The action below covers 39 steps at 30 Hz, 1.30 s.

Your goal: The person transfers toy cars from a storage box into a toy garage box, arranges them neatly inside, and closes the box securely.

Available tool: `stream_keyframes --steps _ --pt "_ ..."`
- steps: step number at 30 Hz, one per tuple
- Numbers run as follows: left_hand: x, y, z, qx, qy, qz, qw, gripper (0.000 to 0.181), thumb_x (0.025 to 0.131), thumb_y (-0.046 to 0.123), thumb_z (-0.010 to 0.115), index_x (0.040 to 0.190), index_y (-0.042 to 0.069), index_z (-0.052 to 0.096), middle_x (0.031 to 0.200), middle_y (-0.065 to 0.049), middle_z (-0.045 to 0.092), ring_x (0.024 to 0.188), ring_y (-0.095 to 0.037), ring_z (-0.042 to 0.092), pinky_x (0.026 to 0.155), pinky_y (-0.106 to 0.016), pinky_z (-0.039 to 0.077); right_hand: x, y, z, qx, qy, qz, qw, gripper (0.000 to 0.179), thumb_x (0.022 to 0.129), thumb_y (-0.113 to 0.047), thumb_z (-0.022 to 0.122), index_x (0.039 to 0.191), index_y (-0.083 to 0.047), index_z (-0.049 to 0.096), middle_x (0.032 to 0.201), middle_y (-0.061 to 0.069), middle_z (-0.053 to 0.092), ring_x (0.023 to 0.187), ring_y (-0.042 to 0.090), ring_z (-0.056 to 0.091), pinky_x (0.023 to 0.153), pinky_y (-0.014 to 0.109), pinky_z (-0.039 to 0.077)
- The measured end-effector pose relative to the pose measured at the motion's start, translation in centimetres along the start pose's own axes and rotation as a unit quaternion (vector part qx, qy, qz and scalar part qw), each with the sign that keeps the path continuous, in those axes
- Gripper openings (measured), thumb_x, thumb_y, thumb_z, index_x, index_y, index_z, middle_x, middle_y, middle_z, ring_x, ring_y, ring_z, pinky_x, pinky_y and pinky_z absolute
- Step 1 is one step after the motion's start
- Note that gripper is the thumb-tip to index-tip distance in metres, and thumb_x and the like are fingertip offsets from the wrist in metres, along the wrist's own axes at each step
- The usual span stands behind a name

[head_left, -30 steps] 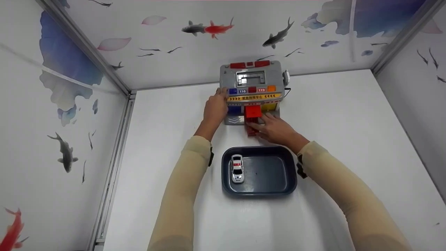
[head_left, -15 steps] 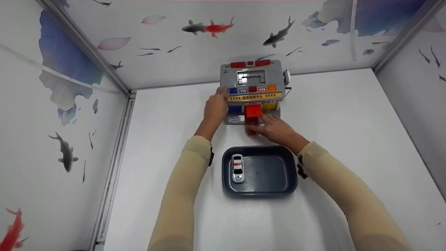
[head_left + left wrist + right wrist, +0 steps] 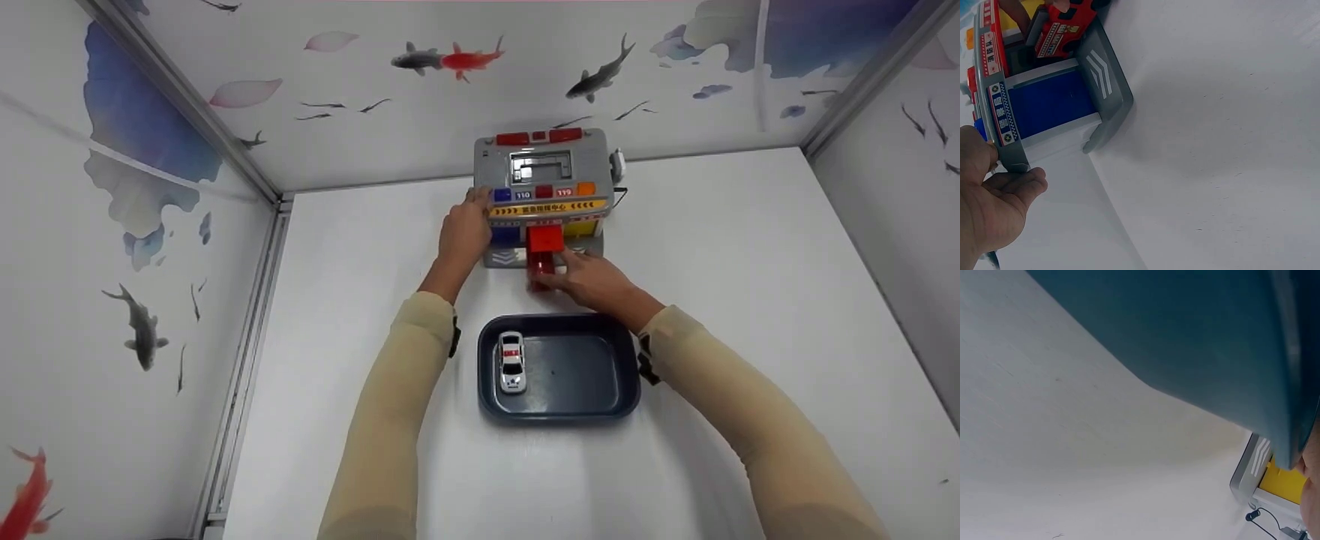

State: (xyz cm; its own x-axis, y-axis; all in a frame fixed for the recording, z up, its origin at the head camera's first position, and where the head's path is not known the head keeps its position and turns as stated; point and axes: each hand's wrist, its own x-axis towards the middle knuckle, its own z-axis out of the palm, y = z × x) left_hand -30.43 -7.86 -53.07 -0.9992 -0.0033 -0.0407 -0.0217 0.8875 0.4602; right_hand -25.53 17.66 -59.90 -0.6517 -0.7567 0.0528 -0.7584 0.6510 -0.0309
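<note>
A grey toy garage (image 3: 577, 165) stands against the back wall, with a blue door (image 3: 1053, 104), a yellow door (image 3: 1282, 482) and a raised red door (image 3: 545, 238) between them. My left hand (image 3: 465, 234) grips its left upper edge; in the left wrist view the fingers (image 3: 1027, 183) curl at that corner. My right hand (image 3: 596, 279) pinches a red toy fire truck (image 3: 1061, 31) at the middle doorway, slightly tilted. The red door and fingers partly hide the truck from above. In the right wrist view only a sliver of the right hand (image 3: 1311, 478) shows.
A dark blue tray (image 3: 559, 416) lies in front of the garage, close under the right forearm. Inside it, at the left, is a white toy police car (image 3: 512, 364). A black cord (image 3: 1264, 512) hangs at the garage's right side. Fish-patterned panels enclose the white table (image 3: 360, 262).
My right fingers have shifted slightly on the fire truck, and the truck has turned a little at the doorway. The left hand, garage and tray look unmoved.
</note>
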Motion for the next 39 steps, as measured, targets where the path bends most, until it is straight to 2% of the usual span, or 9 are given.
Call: stream_keyframes --steps 4,9,11,17,23,30,35,39 --pt "0.07 -0.09 0.07 -0.001 0.001 0.003 1.0000 0.047 0.120 0.021 0.049 0.167 0.017 0.051 0.172 -0.013 0.049 0.154 -0.032 0.057 0.123 -0.045 0.052 -0.03 0.05 -0.04 -0.014 0.007 -0.006 0.9999 0.067 0.100 0.000 0.074 0.154 -0.037 0.065 0.152 0.032 0.061 0.067 0.031 0.062 0.068 0.045 0.062" --pt "0.20 -0.16 0.09 -0.002 0.002 0.003 1.0000 0.047 0.118 0.018 0.052 0.165 0.017 0.054 0.172 -0.013 0.050 0.152 -0.032 0.060 0.121 -0.045 0.054 0.02 -0.04 -0.19 -0.023 -0.008 0.000 0.9997 0.070 0.103 -0.002 0.071 0.163 -0.033 0.054 0.149 0.030 0.061 0.065 0.030 0.063 0.072 0.045 0.064" --pt "0.21 -0.13 0.05 0.000 0.000 0.001 1.0000 0.047 0.118 0.017 0.052 0.165 0.018 0.054 0.172 -0.013 0.049 0.150 -0.032 0.061 0.120 -0.045 0.055 0.08 -0.07 -0.27 -0.024 -0.015 0.002 0.9996 0.070 0.103 0.000 0.069 0.163 -0.035 0.054 0.151 0.030 0.061 0.064 0.029 0.062 0.071 0.044 0.063" --pt "0.10 -0.13 0.00 -0.006 0.004 -0.001 1.0000 0.046 0.119 0.023 0.050 0.165 0.018 0.053 0.172 -0.013 0.051 0.148 -0.032 0.064 0.118 -0.045 0.057 0.24 -0.20 -0.53 -0.024 -0.023 0.007 0.9994 0.065 0.102 0.002 0.066 0.151 -0.040 0.068 0.153 0.029 0.062 0.056 0.026 0.054 0.062 0.043 0.058" --pt "0.06 -0.19 0.08 -0.013 0.010 0.001 0.9999 0.047 0.120 0.025 0.049 0.166 0.017 0.052 0.171 -0.013 0.051 0.149 -0.032 0.062 0.120 -0.046 0.055 0.28 -0.35 -0.59 -0.009 -0.033 0.021 0.9992 0.066 0.100 0.005 0.064 0.148 -0.040 0.070 0.156 0.029 0.060 0.053 0.025 0.047 0.056 0.039 0.053" --pt "0.01 -0.16 0.07 -0.015 0.010 0.006 0.9998 0.046 0.120 0.024 0.049 0.165 0.017 0.054 0.171 -0.014 0.051 0.149 -0.033 0.062 0.120 -0.046 0.055 0.12 -0.25 -0.32 -0.027 -0.025 0.021 0.9991 0.068 0.098 0.005 0.067 0.150 -0.040 0.069 0.154 0.029 0.062 0.052 0.025 0.047 0.054 0.040 0.054" --pt "-0.04 -0.13 0.00 -0.013 0.010 0.008 0.9998 0.046 0.120 0.023 0.049 0.165 0.017 0.054 0.171 -0.015 0.051 0.149 -0.033 0.062 0.120 -0.047 0.056 0.10 -0.24 -0.18 -0.054 -0.011 0.017 0.9983 0.072 0.099 0.003 0.068 0.154 -0.042 0.064 0.153 0.028 0.062 0.052 0.024 0.048 0.054 0.040 0.056" --pt "-0.01 -0.15 0.01 -0.012 0.013 0.011 0.9998 0.046 0.119 0.021 0.050 0.164 0.016 0.054 0.169 -0.015 0.053 0.150 -0.033 0.061 0.120 -0.047 0.056 0.12 -0.35 -0.34 -0.055 -0.009 0.022 0.9982 0.072 0.101 0.002 0.068 0.159 -0.040 0.059 0.150 0.028 0.064 0.051 0.023 0.049 0.053 0.039 0.055"
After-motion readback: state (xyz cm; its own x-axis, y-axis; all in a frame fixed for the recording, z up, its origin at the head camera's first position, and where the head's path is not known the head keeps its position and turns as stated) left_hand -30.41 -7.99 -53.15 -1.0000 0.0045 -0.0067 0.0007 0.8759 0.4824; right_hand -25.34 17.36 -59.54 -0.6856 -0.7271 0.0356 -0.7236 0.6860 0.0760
